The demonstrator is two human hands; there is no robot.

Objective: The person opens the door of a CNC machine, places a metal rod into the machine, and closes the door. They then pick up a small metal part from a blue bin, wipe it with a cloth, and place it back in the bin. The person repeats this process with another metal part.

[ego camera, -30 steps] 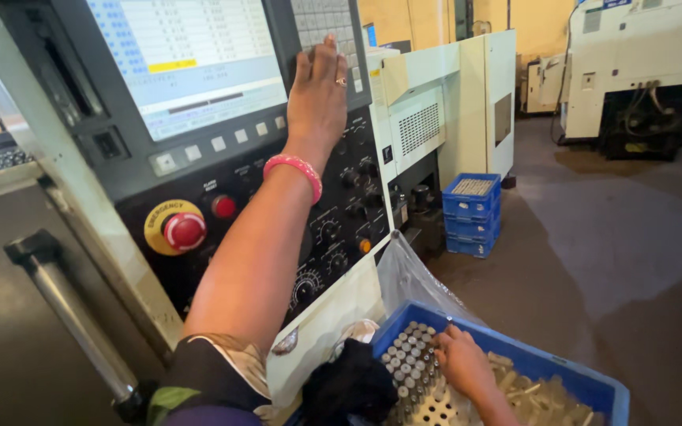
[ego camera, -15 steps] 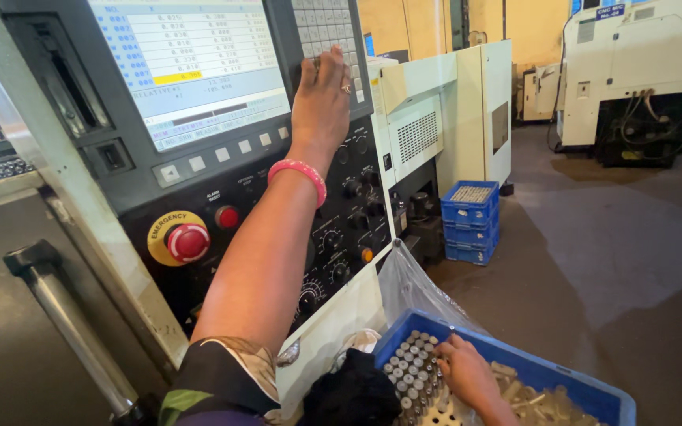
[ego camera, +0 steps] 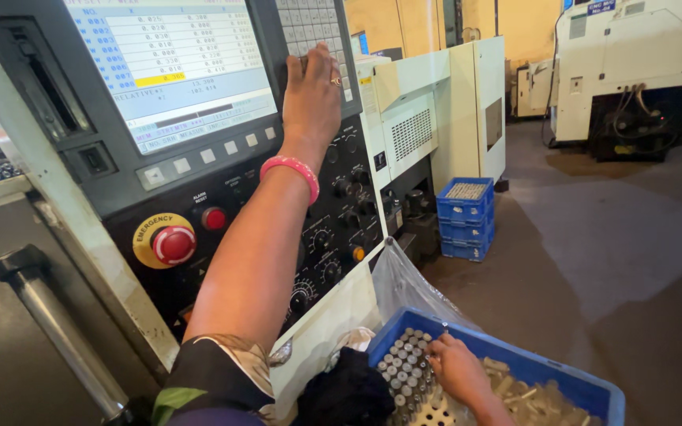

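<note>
My left hand (ego camera: pixel 312 96), with a pink bangle on the wrist and a ring on one finger, reaches up to the grey keypad (ego camera: pixel 309 28) of a machine control panel (ego camera: pixel 199 181), fingertips pressed on the keys. It holds nothing. My right hand (ego camera: pixel 455 368) rests low in a blue crate (ego camera: pixel 546 371), on rows of small upright metal cylinders (ego camera: pixel 404 363). Its fingers curl down over the pieces, and whether they grip one is hidden.
The panel has a lit screen (ego camera: pixel 175 67), a red emergency button (ego camera: pixel 172 243) and several black knobs (ego camera: pixel 333 237). A clear plastic bag (ego camera: pixel 404 284) and dark cloth (ego camera: pixel 345 390) lie by the crate. Stacked blue crates (ego camera: pixel 465 217) stand beside a cream cabinet (ego camera: pixel 451 110); another machine (ego camera: pixel 633 71) stands behind.
Both hands stay where they were, left on the keypad and right in the crate. Only the view has shifted slightly.
</note>
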